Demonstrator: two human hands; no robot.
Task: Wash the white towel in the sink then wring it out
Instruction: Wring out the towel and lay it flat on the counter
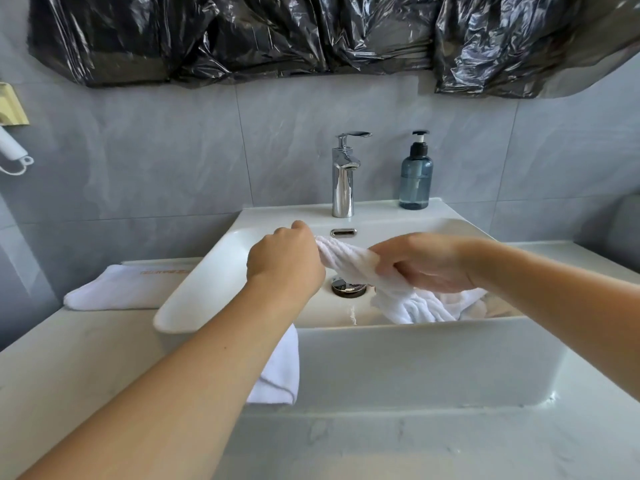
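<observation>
Left hand (pixel 285 258) and right hand (pixel 427 263) each grasp twisted white towel (pixel 349 259) over sink (pixel 415 358) basin; towel tail lies at right basin edge.

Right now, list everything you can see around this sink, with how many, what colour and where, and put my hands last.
white towel: one, white, twisted between both hands over the sink, its loose end lying in the basin
sink: one, white, on the counter
drain plug: one, chrome, basin floor
overflow slot: one, chrome, back wall of the basin
faucet: one, chrome, behind the basin; no water visible
soap dispenser: one, blue with black pump, right of the faucet
folded towel: one, white, counter left of the sink
hanging cloth: one, white, front of the sink
plastic sheeting: black, on the wall above
left hand: grips the towel's left end
right hand: grips the towel's middle
</observation>
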